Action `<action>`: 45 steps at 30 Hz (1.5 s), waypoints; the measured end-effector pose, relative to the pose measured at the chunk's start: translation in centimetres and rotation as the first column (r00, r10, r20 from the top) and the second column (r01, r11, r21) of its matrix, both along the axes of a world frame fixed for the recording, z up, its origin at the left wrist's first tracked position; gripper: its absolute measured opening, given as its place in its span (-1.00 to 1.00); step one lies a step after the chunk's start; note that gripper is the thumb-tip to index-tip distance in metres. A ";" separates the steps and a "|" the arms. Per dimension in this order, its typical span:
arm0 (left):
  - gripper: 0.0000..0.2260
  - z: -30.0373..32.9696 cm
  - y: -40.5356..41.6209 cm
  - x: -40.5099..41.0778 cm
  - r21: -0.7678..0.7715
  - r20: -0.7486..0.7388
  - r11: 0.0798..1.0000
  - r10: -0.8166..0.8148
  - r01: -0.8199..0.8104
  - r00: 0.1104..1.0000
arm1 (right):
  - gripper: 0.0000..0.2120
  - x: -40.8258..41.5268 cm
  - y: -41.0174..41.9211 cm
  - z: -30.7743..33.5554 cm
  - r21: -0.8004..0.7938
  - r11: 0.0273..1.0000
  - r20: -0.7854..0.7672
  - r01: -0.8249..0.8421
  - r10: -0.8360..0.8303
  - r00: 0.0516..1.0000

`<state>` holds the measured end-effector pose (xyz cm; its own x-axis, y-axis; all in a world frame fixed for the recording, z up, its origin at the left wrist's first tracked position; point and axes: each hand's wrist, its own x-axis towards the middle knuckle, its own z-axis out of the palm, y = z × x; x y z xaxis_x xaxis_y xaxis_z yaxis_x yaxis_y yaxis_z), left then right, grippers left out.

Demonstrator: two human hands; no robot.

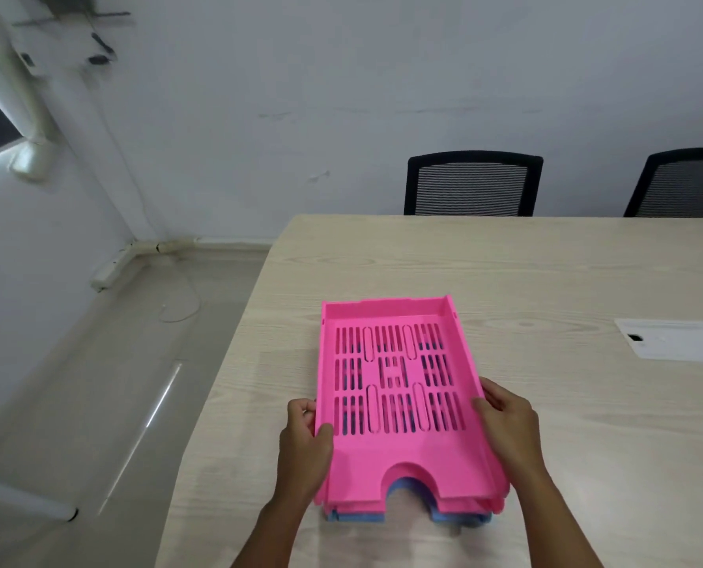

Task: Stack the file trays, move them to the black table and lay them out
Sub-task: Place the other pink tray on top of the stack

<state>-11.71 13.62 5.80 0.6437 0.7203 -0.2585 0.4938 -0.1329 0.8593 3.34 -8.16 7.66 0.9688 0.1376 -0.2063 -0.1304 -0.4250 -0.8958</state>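
Observation:
A stack of file trays sits on the light wooden table (546, 272), near its left front corner. The top pink tray (395, 453) has a slotted floor and a curved notch at its near edge. More pink rims show beneath it, and a blue tray (444, 518) peeks out at the bottom. My left hand (307, 440) grips the stack's left wall, thumb inside the rim. My right hand (505, 420) grips the right wall the same way. No black table is in view.
Two black mesh office chairs (473, 184) (682, 184) stand behind the table's far edge. A white cable cover plate (677, 340) lies flush in the table at the right. Pale floor (95, 383) and a white wall lie to the left.

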 end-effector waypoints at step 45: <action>-0.09 -9.0 6.8 7.3 -0.504 0.001 0.861 -0.076 0.066 0.997 | -0.55 5.1 -0.3 -3.4 0.307 0.945 -0.453 -0.111 0.248 0.856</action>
<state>-4.42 20.46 -3.18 0.6797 0.4411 -0.5860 0.5162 0.2799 0.8094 8.46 -8.48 4.23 0.7100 0.4139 -0.5697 -0.5164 -0.2441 -0.8208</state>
